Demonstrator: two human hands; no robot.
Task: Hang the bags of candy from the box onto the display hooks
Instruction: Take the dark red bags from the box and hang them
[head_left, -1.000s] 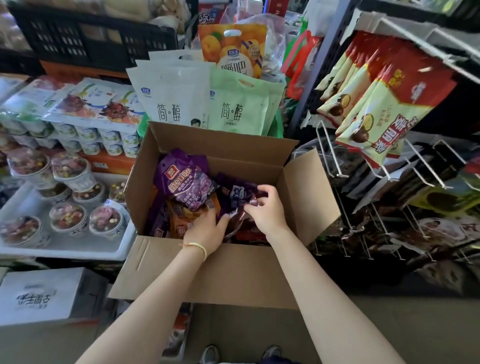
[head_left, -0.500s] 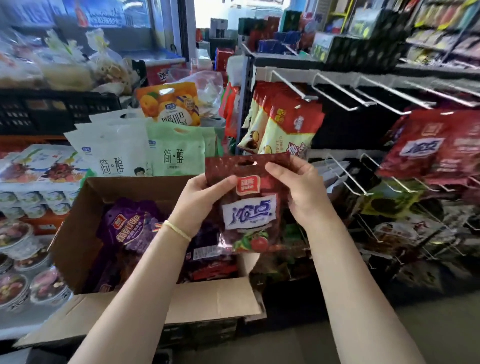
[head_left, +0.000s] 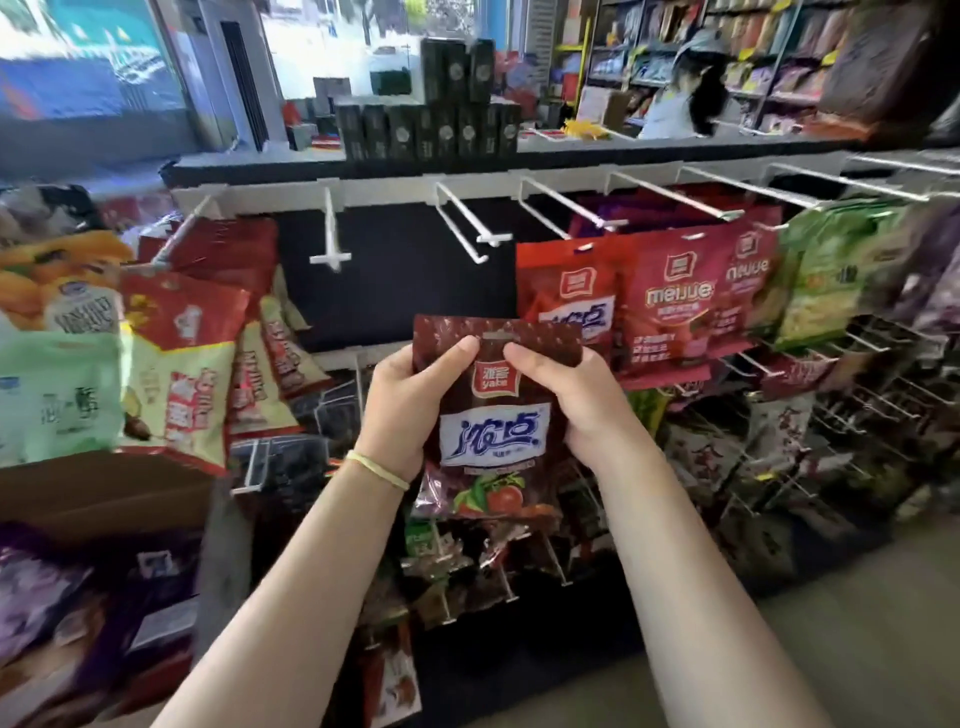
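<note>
We see two bare white hooks (head_left: 470, 228) jutting over a dark empty panel, hemmed by hung bags (head_left: 670, 301) (red ones) on the right. Our left hand (head_left: 410, 410) and right hand (head_left: 576, 400) pinch the maroon candy bag (head_left: 493, 436) upright between them, below those hooks; the box (head_left: 104, 493) sits lower left.

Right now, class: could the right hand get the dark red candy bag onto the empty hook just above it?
Probably yes. Both the right hand and left hand grip the dark red candy bag, and the empty hook juts out bare, nothing between.
</note>
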